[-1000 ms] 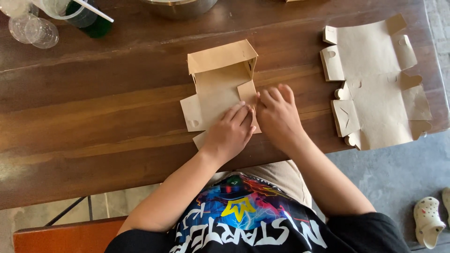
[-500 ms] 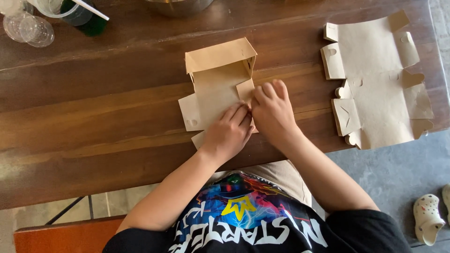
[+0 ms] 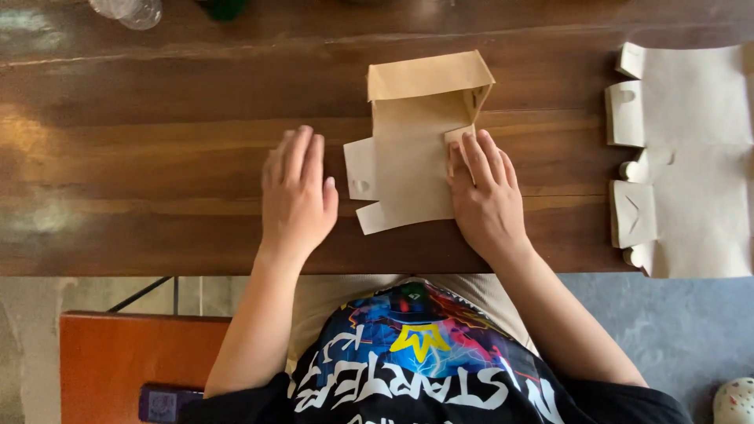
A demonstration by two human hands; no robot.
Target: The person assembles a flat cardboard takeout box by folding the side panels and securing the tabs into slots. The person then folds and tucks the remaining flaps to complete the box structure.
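A half-folded brown cardboard box blank [image 3: 408,149] lies on the dark wooden table [image 3: 157,157], its far end folded up into a wall. My right hand [image 3: 485,192] lies flat on the blank's right side flap, fingers pressing it down. My left hand [image 3: 297,192] rests flat on the bare wood just left of the blank, fingers together and holding nothing, close to the small left tab.
A stack of flat, unfolded brown box blanks [image 3: 691,157] lies at the table's right end. Clear plastic cups [image 3: 129,9] and a green item [image 3: 224,8] sit at the far edge. A red-brown stool [image 3: 126,353] and a shoe [image 3: 734,400] are below the near table edge.
My left hand has come off the blank and moved left onto the bare table. My right hand stays on the right flap. The camera view has moved closer.
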